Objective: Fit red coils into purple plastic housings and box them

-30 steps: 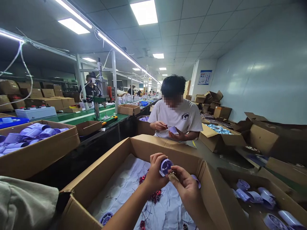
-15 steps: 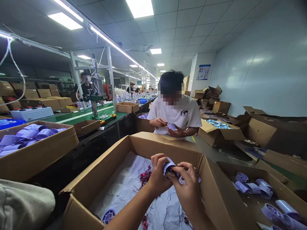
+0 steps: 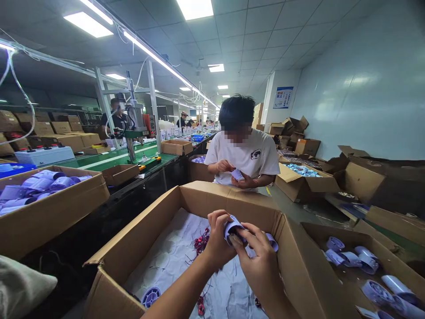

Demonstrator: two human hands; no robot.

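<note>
Above the large cardboard box, my left hand (image 3: 219,241) is closed round a hollow purple plastic cylinder (image 3: 233,223), its open end turned toward me. My right hand (image 3: 259,254) is closed at that open end, thumb at the mouth and fingers over the rim. Whether a small part sits between those fingertips is hidden. Behind my right hand, another purple cylinder (image 3: 272,242) shows in part. Small red parts with thin wires (image 3: 201,243) lie in a cluster on the box's white paper lining (image 3: 169,248). A purple spoked round piece (image 3: 151,297) rests at the near left.
The cardboard box (image 3: 299,261) has raised walls around my hands. Cartons of purple cylinders stand left (image 3: 43,184) and right (image 3: 368,261). Across the box, a person (image 3: 242,150) in a white shirt handles a similar cylinder. A green conveyor bench (image 3: 116,157) with a press runs along the left.
Both hands keep hold of the cylinder, which has tilted slightly. My right fingers have shifted a little at its mouth. Grey fabric at the lower left has drawn back toward the edge.
</note>
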